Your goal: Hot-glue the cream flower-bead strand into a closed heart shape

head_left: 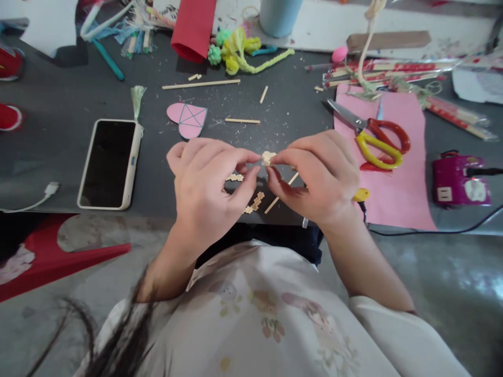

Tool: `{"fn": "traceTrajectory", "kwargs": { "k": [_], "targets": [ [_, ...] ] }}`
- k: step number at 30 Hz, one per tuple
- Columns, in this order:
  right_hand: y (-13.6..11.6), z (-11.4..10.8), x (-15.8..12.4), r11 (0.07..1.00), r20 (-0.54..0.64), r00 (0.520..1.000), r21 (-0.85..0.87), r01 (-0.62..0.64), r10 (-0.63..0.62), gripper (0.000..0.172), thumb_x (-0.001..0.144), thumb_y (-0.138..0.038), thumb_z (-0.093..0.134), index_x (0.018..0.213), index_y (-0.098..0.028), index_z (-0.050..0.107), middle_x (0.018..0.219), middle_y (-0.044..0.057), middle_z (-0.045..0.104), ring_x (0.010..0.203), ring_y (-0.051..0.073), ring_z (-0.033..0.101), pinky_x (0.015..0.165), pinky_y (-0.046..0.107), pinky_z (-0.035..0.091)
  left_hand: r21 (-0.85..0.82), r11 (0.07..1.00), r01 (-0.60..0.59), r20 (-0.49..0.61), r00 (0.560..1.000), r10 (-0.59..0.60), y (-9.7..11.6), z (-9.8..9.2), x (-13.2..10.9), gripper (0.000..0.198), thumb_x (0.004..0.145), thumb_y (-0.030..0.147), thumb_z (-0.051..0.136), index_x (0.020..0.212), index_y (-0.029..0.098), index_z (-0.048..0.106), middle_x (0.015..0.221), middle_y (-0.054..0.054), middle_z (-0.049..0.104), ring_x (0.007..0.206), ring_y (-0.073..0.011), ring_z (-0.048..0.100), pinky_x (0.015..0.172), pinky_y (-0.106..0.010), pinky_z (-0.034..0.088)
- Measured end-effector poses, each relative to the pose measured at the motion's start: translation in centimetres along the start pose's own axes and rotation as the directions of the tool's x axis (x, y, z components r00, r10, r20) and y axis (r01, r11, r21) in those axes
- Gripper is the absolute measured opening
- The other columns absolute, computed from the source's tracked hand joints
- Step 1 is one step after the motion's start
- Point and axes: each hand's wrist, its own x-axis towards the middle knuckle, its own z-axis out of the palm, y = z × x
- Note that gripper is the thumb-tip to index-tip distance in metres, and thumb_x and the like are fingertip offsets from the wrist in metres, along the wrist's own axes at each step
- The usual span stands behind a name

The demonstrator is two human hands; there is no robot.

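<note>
Between my two hands is a small cream-coloured piece [268,158] with a bumpy, flower-like outline. My right hand [320,175] pinches its right side between thumb and forefinger. The thumb and forefinger of my left hand [210,180] close in at its left edge. Under my left hand lie short strips of small wooden flower shapes [255,203], partly hidden. A thin wooden stick [281,193] lies below my right hand, partly covered. Just beyond my left hand is a pink heart-shaped paper [187,119] with dark lines.
Red-and-yellow-handled scissors [379,139] rest on pink sheet [408,193] at right. A phone [109,165] lies left. Cut sticks [202,84] and yellow yarn [238,52] are farther back. At far right sits a purple box [461,179] with a cable along the table edge.
</note>
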Motion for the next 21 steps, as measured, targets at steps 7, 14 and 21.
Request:
{"fn": "traceTrajectory", "kwargs": {
  "k": [7, 14, 21],
  "targets": [
    [-0.13, -0.33, 0.12, 1.000, 0.031, 0.999, 0.019, 0.009, -0.009, 0.007, 0.084, -0.016, 0.069, 0.090, -0.015, 0.065, 0.085, 0.009, 0.069, 0.076, 0.019, 0.056, 0.072, 0.035, 0.049, 0.145, 0.979, -0.144, 0.006, 0.989, 0.145, -0.60, -0.35, -0.46, 0.011, 0.095, 0.034, 0.058, 0.098, 0.037, 0.068, 0.088, 0.000, 0.071, 0.099, -0.0251, 0.062, 0.091, -0.054, 0.040],
    [-0.29, -0.33, 0.11, 0.999, 0.053, 0.999, 0.030, 0.013, -0.015, 0.007, 0.086, -0.019, 0.067, 0.091, -0.017, 0.063, 0.085, 0.008, 0.069, 0.076, 0.019, 0.057, 0.072, 0.035, 0.049, 0.236, 0.940, -0.246, 0.045, 0.969, 0.242, -0.69, -0.84, -0.53, 0.011, 0.095, 0.032, 0.059, 0.101, 0.037, 0.067, 0.089, 0.000, 0.070, 0.098, -0.0255, 0.063, 0.092, -0.056, 0.037],
    [-0.32, -0.27, 0.05, 0.998, 0.076, 0.996, 0.049, -0.042, 0.039, 0.005, 0.090, -0.021, 0.062, 0.094, -0.019, 0.062, 0.090, 0.006, 0.068, 0.081, 0.019, 0.058, 0.075, 0.035, 0.051, 0.319, 0.918, -0.236, 0.069, 0.972, 0.225, -0.85, -0.78, -0.67, 0.012, 0.093, 0.034, 0.060, 0.102, 0.040, 0.066, 0.086, 0.003, 0.072, 0.099, -0.0258, 0.063, 0.094, -0.059, 0.037]
  ]
}}
